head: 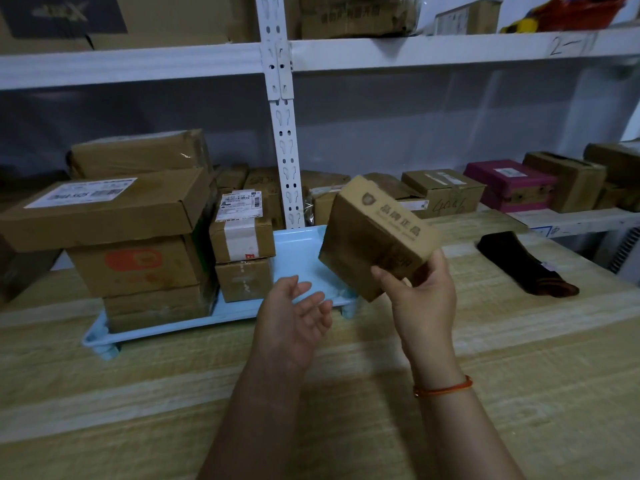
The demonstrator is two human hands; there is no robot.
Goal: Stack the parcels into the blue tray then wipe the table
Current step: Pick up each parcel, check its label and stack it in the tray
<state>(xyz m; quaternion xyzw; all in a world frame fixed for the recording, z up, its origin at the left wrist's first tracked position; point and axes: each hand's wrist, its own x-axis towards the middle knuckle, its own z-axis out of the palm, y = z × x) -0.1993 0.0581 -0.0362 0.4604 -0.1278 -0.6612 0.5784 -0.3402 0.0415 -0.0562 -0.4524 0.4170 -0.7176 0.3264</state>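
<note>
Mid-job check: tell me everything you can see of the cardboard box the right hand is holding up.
The cardboard box is small, plain brown, closed, with a printed shield emblem and dark Chinese characters on its upper face. It is tilted, one corner up, held in the air above the right end of the blue tray, touching neither tray nor table. The right hand grips its lower near corner, thumb on the near face. The left hand is open, palm up, below and beside it, not touching.

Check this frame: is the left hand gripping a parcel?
No, the left hand is open and empty above the blue tray; the right hand holds the parcel.
</note>
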